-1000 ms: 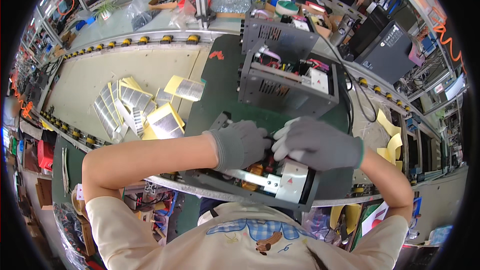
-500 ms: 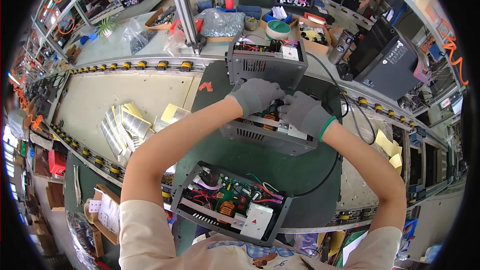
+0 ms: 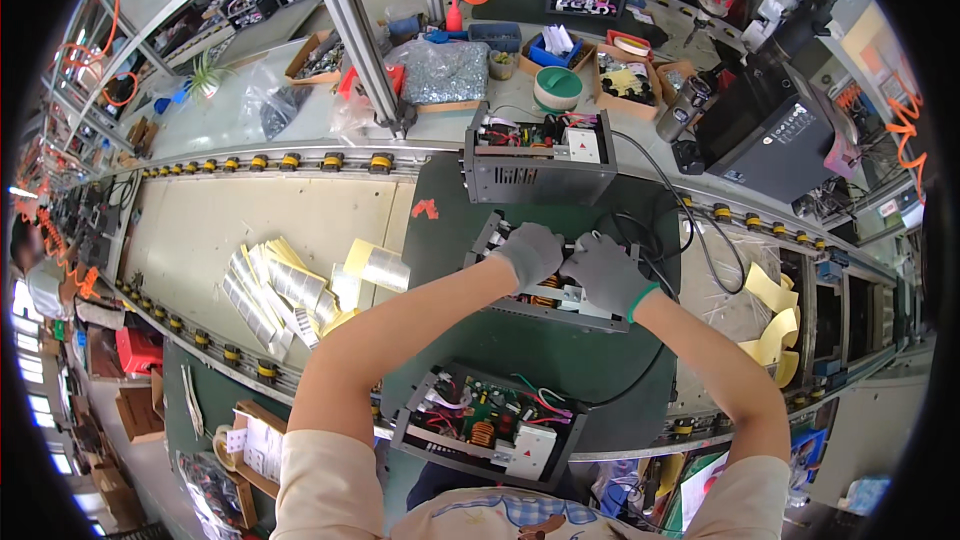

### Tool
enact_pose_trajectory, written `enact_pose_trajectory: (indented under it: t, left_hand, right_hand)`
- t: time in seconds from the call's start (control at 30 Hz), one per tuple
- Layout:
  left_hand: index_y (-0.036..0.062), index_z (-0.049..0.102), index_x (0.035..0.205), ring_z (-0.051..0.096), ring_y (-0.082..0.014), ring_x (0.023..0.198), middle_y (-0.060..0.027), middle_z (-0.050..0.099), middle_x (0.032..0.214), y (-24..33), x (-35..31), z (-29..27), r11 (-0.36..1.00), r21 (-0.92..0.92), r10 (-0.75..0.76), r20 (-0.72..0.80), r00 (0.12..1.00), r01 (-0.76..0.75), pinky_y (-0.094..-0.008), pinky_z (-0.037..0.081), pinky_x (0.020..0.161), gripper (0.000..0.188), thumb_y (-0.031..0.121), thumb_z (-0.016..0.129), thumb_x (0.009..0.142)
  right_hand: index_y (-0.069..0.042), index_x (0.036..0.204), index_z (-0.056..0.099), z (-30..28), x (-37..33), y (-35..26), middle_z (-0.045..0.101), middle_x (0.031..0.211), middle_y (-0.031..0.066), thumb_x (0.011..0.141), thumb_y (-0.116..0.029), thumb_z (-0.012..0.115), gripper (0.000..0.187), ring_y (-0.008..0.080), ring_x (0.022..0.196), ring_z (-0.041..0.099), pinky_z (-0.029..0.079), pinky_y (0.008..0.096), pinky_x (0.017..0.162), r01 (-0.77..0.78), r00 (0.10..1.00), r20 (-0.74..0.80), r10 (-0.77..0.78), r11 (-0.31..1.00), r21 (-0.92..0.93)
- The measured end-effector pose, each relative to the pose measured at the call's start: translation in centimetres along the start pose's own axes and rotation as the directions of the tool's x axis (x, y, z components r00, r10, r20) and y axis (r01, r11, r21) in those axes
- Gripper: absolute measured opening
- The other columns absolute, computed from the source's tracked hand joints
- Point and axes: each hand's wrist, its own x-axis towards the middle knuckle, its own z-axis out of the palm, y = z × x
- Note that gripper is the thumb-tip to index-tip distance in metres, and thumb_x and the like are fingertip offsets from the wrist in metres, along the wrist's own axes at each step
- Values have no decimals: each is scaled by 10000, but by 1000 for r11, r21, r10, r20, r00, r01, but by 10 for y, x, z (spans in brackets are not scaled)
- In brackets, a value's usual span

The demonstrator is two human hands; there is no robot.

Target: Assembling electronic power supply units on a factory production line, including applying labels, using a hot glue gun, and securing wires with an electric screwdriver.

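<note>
Having left the near box (image 3: 490, 427), left hand (image 3: 532, 255) and right hand (image 3: 605, 272) curl over the middle box (image 3: 548, 304), likely its turn now, but what they grip I can't tell.

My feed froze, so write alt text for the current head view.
The left hand and right hand, both grey-gloved, are at an open-topped electronics unit on a green mat. A similar near unit and far unit flank it; yellow-and-silver sheets lie to the left.
</note>
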Motion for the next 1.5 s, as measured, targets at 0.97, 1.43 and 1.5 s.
enact_pose_trajectory:
  t: [0.97,1.43,1.5]
  left_hand:
    - [133,640,1081,548,-309,1044,-76,596,1017,-101,-31,-12,824,-459,298,-147,943,-332,-430,472,908,296,149,651,785]
    - [140,637,995,648,-287,859,-68,614,988,-102,5,6,970,-197,66,-359,931,-145,-401,538,742,175,127,602,824]
    - [127,647,1000,640,-286,907,-82,620,987,-103,5,6,969,-139,141,-368,919,-204,-403,532,778,206,107,597,801]
  right_hand:
    - [-169,1053,630,-33,-51,-152,601,983,58,743,-98,627,317,267,933,579,447,412,767,-392,883,-7,469,746,538]
    - [-136,973,685,-9,76,-3,653,1063,0,848,-158,563,177,208,1115,540,361,427,1028,-338,940,-98,327,932,-128]
    - [-130,935,698,-8,81,0,665,1032,12,843,-186,574,164,227,1115,541,360,442,1012,-296,954,-95,286,946,-129]
